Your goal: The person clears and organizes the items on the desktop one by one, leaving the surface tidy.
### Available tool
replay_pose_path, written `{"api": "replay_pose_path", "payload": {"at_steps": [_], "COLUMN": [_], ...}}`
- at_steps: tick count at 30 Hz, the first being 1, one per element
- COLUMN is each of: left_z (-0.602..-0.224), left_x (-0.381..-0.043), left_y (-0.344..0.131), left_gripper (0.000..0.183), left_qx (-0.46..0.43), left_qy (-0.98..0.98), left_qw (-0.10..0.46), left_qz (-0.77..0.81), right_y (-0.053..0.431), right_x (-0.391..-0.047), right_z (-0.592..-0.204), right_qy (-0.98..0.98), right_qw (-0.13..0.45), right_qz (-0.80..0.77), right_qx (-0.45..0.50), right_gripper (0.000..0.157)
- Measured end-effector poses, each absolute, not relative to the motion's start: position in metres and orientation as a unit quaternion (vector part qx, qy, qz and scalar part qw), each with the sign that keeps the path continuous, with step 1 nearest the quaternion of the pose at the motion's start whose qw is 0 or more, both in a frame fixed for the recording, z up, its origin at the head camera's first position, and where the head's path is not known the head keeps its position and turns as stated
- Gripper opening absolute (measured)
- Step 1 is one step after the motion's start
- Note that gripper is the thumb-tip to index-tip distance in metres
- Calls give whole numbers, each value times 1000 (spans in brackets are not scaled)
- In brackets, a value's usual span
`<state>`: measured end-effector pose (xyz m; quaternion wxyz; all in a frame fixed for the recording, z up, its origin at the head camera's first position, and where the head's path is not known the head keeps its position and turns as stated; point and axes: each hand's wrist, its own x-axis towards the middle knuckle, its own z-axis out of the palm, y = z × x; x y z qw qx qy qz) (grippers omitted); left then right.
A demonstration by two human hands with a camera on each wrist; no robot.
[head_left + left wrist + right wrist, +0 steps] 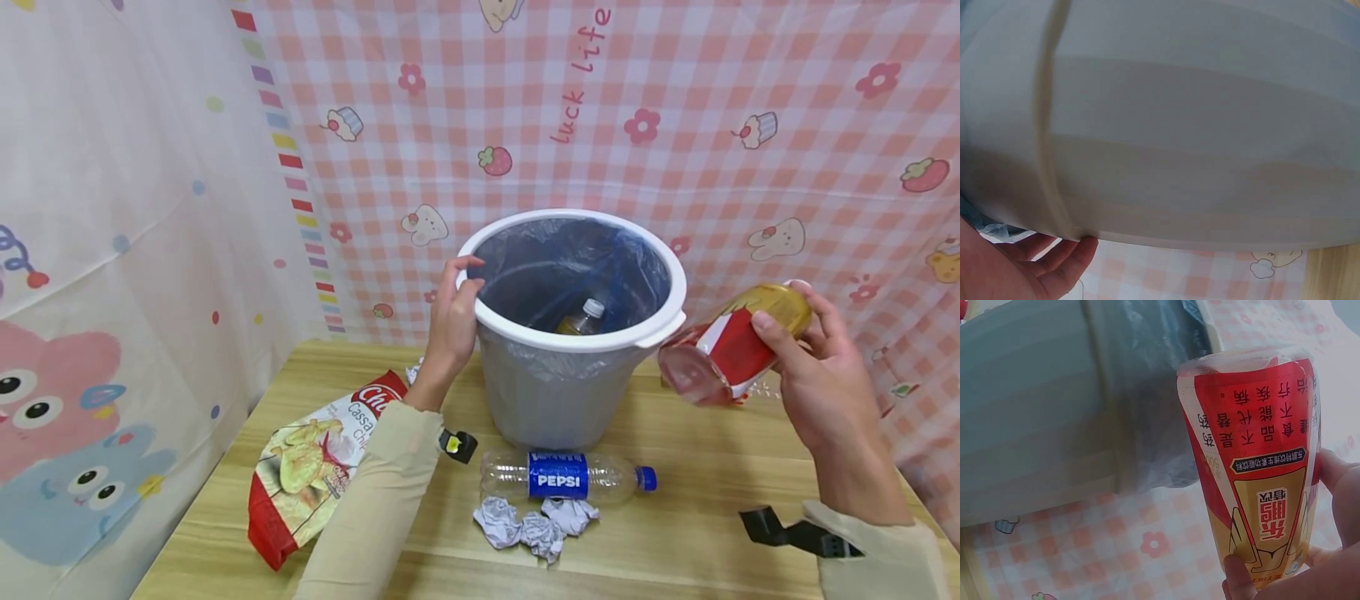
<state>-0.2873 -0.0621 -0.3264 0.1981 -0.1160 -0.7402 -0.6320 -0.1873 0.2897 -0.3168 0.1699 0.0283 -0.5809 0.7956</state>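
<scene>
A grey trash can (555, 392) with a white rim and a clear liner stands on the table. Inside it, a bottle with a white cap (592, 309) is partly visible. My left hand (452, 321) grips the rim at its left side, thumb and fingers over the edge. To the right of the can, my right hand (828, 379) holds a red and gold drink bottle (1260, 469) in the air. The bottle is tilted, its clear base toward the can, and fingers hide its cap end.
A clear Pepsi bottle (558, 476) with a blue cap lies in front of the can. Several crumpled paper balls (542, 535) lie nearer. At left is a chip bag (311, 458), partly behind the left sleeve. A checked cloth (420, 167) hangs behind the wooden table (675, 533).
</scene>
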Motion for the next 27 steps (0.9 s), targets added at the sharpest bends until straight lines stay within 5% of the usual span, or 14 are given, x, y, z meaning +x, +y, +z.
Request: {"api": "replay_pose_path", "payload": {"at_steps": [15, 27], "left_z": [-326, -325], "left_x": [-286, -286], "left_y": [-62, -62], "left_gripper": [31, 32], "left_qx": [-120, -111], "left_qy": [-736, -745], "left_qw": [193, 199], "left_qz": [-637, -627], "right_y": [285, 266], "right_x": [-184, -186], "right_z": [-290, -264], "right_qy": [-573, -618], "right_qw": [189, 191], "right_qz": [795, 762], "right_qx": [55, 21], "right_gripper": [57, 71]}}
